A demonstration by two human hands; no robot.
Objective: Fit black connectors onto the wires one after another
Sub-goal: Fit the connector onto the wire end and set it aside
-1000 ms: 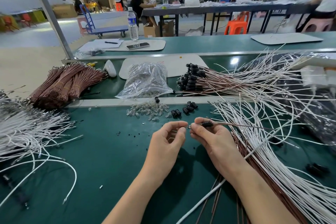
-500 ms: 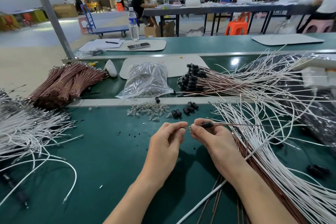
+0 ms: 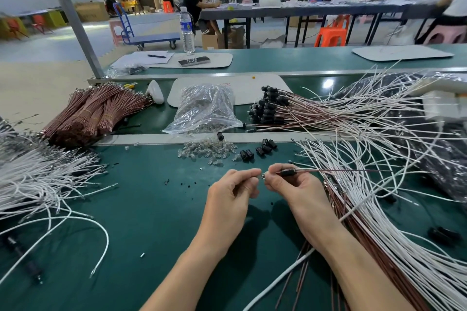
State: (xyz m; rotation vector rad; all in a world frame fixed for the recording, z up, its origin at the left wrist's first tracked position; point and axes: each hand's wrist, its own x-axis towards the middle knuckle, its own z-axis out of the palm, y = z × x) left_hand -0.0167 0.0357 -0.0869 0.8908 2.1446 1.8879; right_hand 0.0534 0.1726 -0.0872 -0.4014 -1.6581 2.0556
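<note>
Item: black connector [image 3: 286, 172], on a wire [image 3: 341, 171], pinched in the right hand [image 3: 290, 184] above the worktop [image 3: 151, 209]. Left hand [image 3: 235, 189] pinches at the wire's tip (end piece too small to identify). Step: probably seating the connector. Next: a straight push home, then a spare connector [image 3: 246, 155].

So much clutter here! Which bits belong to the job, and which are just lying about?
In use: right hand holding wire with connector, loose black connectors, white wires, finished bundle.
Lying about: water bottle, pen, blue trolley.
</note>
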